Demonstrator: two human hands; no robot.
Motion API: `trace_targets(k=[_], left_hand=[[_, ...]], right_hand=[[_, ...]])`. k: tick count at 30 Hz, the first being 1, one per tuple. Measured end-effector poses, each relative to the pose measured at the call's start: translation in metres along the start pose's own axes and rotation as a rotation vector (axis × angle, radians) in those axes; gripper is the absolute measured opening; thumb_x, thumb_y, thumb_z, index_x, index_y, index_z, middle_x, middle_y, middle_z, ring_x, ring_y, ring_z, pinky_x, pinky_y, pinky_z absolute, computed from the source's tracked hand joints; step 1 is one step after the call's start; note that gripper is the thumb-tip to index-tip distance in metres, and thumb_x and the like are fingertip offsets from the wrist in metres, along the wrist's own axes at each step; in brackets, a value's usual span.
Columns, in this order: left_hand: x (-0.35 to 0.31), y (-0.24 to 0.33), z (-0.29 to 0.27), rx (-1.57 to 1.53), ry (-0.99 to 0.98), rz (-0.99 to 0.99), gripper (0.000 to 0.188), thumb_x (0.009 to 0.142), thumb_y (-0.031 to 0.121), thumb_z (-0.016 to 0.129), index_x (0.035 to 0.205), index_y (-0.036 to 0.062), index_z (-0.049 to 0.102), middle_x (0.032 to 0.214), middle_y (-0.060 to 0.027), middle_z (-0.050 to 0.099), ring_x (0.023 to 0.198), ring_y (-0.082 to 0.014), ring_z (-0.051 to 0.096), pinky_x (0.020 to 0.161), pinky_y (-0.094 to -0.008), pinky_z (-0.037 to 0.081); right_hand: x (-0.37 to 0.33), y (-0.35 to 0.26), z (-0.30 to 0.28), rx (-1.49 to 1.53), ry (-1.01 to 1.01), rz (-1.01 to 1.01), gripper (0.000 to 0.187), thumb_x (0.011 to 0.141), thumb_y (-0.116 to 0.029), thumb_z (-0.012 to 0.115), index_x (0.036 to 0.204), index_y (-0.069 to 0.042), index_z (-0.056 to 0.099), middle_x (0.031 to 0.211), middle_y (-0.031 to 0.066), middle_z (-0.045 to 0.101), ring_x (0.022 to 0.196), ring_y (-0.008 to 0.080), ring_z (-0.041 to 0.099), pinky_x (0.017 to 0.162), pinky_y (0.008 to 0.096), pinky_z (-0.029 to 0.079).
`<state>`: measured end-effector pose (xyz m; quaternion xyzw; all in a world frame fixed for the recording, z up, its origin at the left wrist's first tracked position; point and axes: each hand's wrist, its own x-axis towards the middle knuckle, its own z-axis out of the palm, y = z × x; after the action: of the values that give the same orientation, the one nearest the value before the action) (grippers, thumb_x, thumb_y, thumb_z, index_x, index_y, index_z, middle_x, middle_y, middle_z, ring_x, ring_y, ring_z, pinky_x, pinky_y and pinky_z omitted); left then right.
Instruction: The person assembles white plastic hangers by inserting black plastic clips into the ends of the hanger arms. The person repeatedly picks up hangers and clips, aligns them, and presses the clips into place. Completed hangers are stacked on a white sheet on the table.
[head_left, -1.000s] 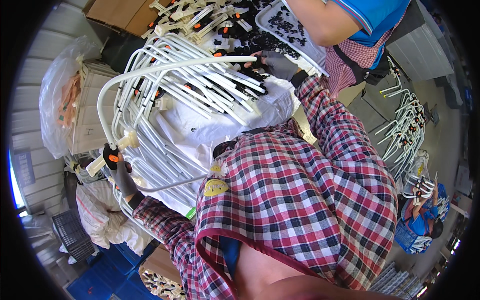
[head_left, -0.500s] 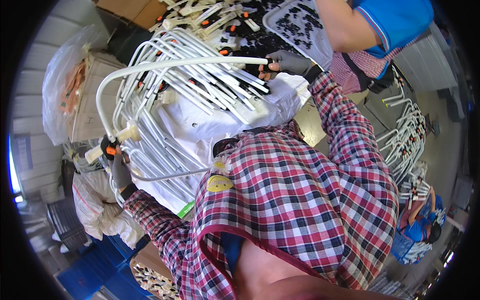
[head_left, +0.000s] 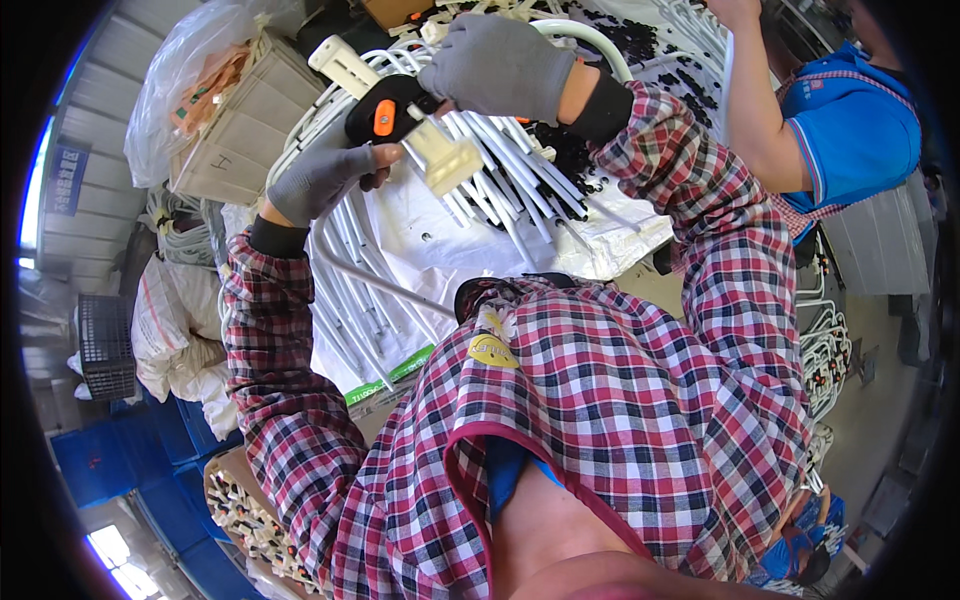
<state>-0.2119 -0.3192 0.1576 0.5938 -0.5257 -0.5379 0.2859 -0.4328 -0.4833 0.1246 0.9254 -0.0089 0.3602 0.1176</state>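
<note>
My left hand (head_left: 322,184), in a grey fingerless glove, is closed on the lower left of a black plastic fitting (head_left: 372,95) with an orange button and cream bracket ends. My right hand (head_left: 500,70), gloved in grey, is closed at the fitting's right side. A thick bent white tube (head_left: 585,32) curves out from behind that hand, which hides where tube and fitting meet. From my left hand a thinner bent tube (head_left: 375,283) runs down toward my chest. Below both hands lies a pile of bent white tubes (head_left: 490,165) on white plastic sheeting (head_left: 415,240).
Small black parts (head_left: 620,40) are scattered at the far side. A co-worker's arm in a blue sleeve (head_left: 825,120) is close on the right. At left stand a pale crate (head_left: 225,145), woven sacks (head_left: 170,320) and, lower down, a carton of cream parts (head_left: 240,500).
My right hand has moved left from the tube's far end to the fitting. The fitting has come up and right with my left hand, and the thick tube has swung over to the right.
</note>
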Motion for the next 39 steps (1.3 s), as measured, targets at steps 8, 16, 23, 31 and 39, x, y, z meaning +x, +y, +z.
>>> trace_targets(k=[8, 16, 23, 31, 39], left_hand=[[0.051, 0.012, 0.047, -0.04, -0.084, 0.148, 0.078, 0.077, 0.022, 0.079, 0.143, 0.0001, 0.043, 0.135, -0.0088, 0.056, 0.124, -0.0197, 0.051, 0.108, -0.0326, 0.036], [0.075, 0.023, 0.058, 0.259, -0.018, 0.232, 0.077, 0.078, 0.022, 0.079, 0.144, 0.0009, 0.043, 0.13, -0.0115, 0.056, 0.12, -0.0199, 0.052, 0.105, -0.0312, 0.038], [0.062, 0.012, 0.047, 0.041, -0.049, 0.173, 0.087, 0.08, 0.04, 0.079, 0.146, -0.0001, 0.04, 0.132, -0.0098, 0.057, 0.121, -0.0179, 0.052, 0.107, -0.0307, 0.035], [0.064, -0.004, 0.024, 0.017, 0.067, 0.188, 0.091, 0.072, 0.045, 0.081, 0.139, -0.0048, 0.045, 0.125, -0.0116, 0.06, 0.115, -0.0203, 0.056, 0.102, -0.0309, 0.042], [0.064, -0.004, 0.024, -0.172, -0.055, 0.106, 0.081, 0.071, 0.036, 0.076, 0.138, -0.0013, 0.048, 0.121, -0.0101, 0.063, 0.109, -0.0196, 0.061, 0.1, -0.0318, 0.046]], right_hand=[[-0.061, 0.002, 0.012, -0.055, 0.257, 0.189, 0.026, 0.079, -0.037, 0.065, 0.073, -0.012, 0.062, 0.062, 0.009, 0.059, 0.062, 0.0283, 0.062, 0.064, 0.0422, 0.047], [-0.268, -0.084, 0.094, 0.47, 0.156, 1.249, 0.036, 0.087, -0.004, 0.063, 0.122, -0.013, 0.063, 0.119, 0.0145, 0.061, 0.1, 0.0308, 0.063, 0.086, 0.0385, 0.052], [-0.369, -0.102, 0.206, 0.362, -0.207, 1.619, 0.022, 0.089, -0.016, 0.055, 0.109, -0.011, 0.062, 0.104, 0.0172, 0.064, 0.098, 0.0371, 0.063, 0.086, 0.046, 0.05], [-0.305, -0.104, 0.183, 0.379, -0.128, 1.613, 0.012, 0.074, -0.013, 0.068, 0.08, -0.009, 0.059, 0.078, 0.012, 0.063, 0.078, 0.031, 0.064, 0.071, 0.0411, 0.051], [-0.111, -0.047, 0.061, 0.804, 0.463, 0.83, 0.022, 0.082, -0.012, 0.071, 0.103, -0.006, 0.073, 0.091, 0.01, 0.067, 0.077, 0.0187, 0.067, 0.069, 0.0317, 0.052]])
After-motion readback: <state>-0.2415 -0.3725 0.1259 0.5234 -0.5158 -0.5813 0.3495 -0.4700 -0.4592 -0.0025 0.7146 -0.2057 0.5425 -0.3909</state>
